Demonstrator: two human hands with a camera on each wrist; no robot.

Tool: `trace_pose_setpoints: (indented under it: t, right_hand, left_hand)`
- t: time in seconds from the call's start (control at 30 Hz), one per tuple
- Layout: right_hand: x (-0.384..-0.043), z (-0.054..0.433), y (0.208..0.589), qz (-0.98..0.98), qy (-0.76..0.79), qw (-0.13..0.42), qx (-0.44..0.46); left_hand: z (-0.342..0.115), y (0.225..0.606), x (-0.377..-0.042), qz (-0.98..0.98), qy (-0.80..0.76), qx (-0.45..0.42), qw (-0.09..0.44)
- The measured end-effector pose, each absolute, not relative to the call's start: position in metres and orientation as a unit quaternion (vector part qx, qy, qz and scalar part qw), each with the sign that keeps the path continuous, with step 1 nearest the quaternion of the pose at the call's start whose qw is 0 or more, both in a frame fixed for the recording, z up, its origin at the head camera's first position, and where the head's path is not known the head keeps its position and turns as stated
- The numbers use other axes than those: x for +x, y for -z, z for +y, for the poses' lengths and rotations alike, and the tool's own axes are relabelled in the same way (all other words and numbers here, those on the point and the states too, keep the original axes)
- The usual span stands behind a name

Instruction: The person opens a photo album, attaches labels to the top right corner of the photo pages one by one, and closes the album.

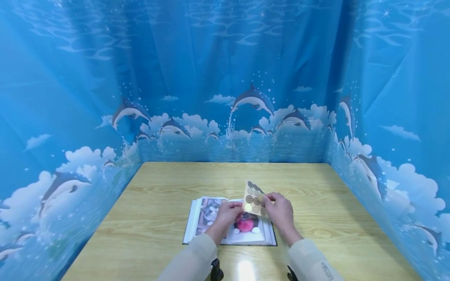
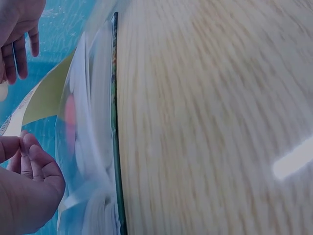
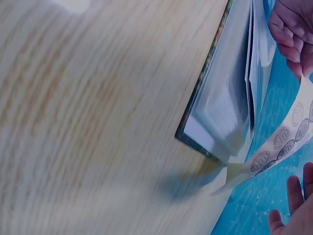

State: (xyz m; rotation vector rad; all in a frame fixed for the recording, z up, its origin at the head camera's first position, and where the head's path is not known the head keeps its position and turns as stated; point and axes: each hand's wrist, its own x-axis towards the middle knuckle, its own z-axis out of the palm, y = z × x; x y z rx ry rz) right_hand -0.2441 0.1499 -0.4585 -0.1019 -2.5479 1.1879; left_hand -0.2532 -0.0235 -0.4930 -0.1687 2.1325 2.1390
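Observation:
A curved sheet of round stickers (image 1: 254, 201) stands tilted above an open photo album (image 1: 191, 222). My left hand (image 1: 225, 217) pinches the sheet's near left edge between thumb and fingers, over the album's middle. The thumb and forefinger of my right hand (image 1: 281, 210) meet at its right edge; the other fingers hang extended in the right wrist view. Rows of brown printed circles cover the sheet's face, and its plain back shows in the left wrist view. Clear sleeves hold the album pictures, one of a cat (image 1: 210, 212) and one with a pink ball (image 1: 245, 224).
The album lies on a light wooden table (image 1: 154, 218), close to its front. A blue dolphin-print curtain (image 1: 197, 78) encloses the back and both sides. Light reflects off the table (image 1: 246, 271) in front of the album.

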Motion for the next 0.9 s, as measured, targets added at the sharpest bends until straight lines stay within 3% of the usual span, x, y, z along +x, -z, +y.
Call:
trace_pose_setpoints:
  t: [0.33, 0.67, 0.9]
  right_hand:
    - [-0.246, 0.162, 0.457, -0.889, -0.428, 0.157, -0.044]
    - [-0.245, 0.165, 0.456, -0.888, -0.425, 0.171, -0.039]
    - [-0.245, 0.165, 0.456, -0.889, -0.425, 0.166, -0.047]
  left_hand:
    - [-0.006, 0.493, -0.241, 0.722, -0.685, -0.082, 0.051]
    - [-0.025, 0.496, -0.248, 0.768, -0.627, -0.125, -0.030]
    - [-0.029, 0.501, -0.247, 0.801, -0.593, -0.082, -0.012]
